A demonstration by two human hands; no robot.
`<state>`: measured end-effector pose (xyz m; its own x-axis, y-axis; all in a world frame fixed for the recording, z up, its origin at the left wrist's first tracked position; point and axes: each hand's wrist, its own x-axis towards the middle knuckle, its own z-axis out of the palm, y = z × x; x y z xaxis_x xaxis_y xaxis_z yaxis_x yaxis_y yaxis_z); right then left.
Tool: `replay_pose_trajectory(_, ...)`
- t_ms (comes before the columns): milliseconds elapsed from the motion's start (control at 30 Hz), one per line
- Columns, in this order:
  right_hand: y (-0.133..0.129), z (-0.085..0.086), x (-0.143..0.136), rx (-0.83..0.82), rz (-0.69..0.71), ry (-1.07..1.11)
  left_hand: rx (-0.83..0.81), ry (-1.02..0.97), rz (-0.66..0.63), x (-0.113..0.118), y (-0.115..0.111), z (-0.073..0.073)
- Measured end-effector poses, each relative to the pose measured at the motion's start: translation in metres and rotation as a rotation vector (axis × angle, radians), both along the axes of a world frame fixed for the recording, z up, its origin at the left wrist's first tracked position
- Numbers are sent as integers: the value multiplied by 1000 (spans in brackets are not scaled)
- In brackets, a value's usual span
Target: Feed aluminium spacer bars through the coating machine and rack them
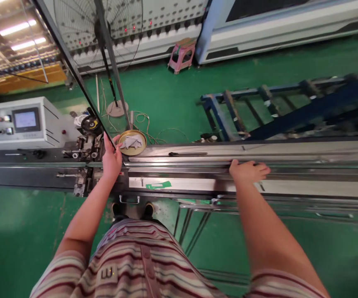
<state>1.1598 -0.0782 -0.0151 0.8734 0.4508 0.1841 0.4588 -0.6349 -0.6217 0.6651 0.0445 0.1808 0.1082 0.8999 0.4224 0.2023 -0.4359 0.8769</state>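
The glossy green floor runs beneath a boxy white control cabinet with a pale blue screen. The round stool has pink legs and a tan top. Horizontal maroon, cream and grey stripes cross the short-sleeved shirt; the slatted metal rack is dark blue.

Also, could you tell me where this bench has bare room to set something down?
The near pale strip shows bare surface between the green piece and the right hand; the far one, just right of the black rod. Crowded: around the left hand, beside the dish and metal mechanism.
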Motion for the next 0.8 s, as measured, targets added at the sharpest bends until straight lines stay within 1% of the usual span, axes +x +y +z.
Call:
replay_pose_trajectory(33,1,-3,-17,-19,16,-31,7,13,12,-17,6,0)
replay_pose_trajectory(100,6,-4,-51,-94,-13,-47,19,27,39,-54,17,0)
replay_pose_trajectory(200,18,2,-105,-177,77,-85,43,53,79,-112,33,-1)
replay_pose_trajectory(333,42,9,-184,-250,126,-143,66,123,123,-189,55,-5)
replay_pose_trajectory(467,68,14,-265,-364,136,-214,66,150,168,-265,78,-7)
replay_pose_trajectory(567,87,17,-323,-447,147,-264,40,118,200,-322,94,-6)
replay_pose_trajectory(667,103,22,-379,-505,191,-302,1,57,227,-376,107,-3)
replay_pose_trajectory(733,109,24,-416,-513,238,-333,-12,34,263,-410,117,-3)
replay_pose_trajectory(800,110,22,-449,-497,319,-350,-10,37,307,-442,128,-4)
